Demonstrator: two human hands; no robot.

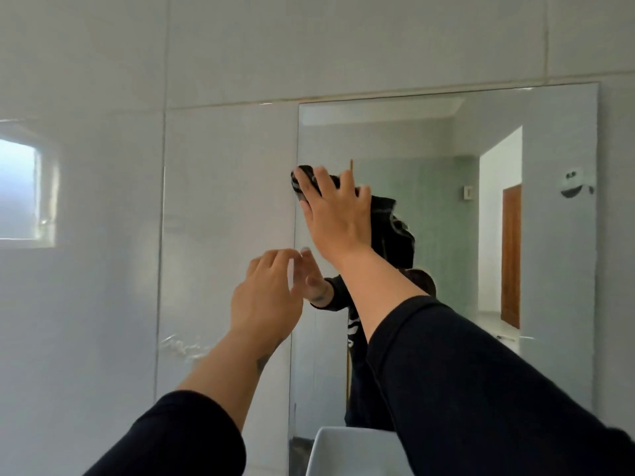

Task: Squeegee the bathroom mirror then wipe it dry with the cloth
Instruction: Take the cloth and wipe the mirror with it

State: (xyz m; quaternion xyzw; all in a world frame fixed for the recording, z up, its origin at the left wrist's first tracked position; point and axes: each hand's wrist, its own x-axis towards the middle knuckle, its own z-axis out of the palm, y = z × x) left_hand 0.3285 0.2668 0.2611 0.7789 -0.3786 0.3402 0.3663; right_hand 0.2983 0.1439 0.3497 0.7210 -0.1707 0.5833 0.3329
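The rectangular mirror [446, 218] hangs on a white tiled wall. My right hand [335, 218] lies flat against the glass near its upper left edge and presses a dark cloth [304, 178] onto it. The cloth shows above my fingers, and more dark fabric hangs to the right of the hand. My left hand [266, 297] is lower down, with its fingers loosely curved and apart. Its fingertips sit at the mirror's left edge, and it holds nothing. No squeegee is in view.
The corner of a white basin [343, 451] pokes up at the bottom under the mirror. A small dark-and-white mark [572, 183] sits on the mirror's right side. Glossy wall tiles [103, 269] fill the left and top, with a bright window glare [20, 190].
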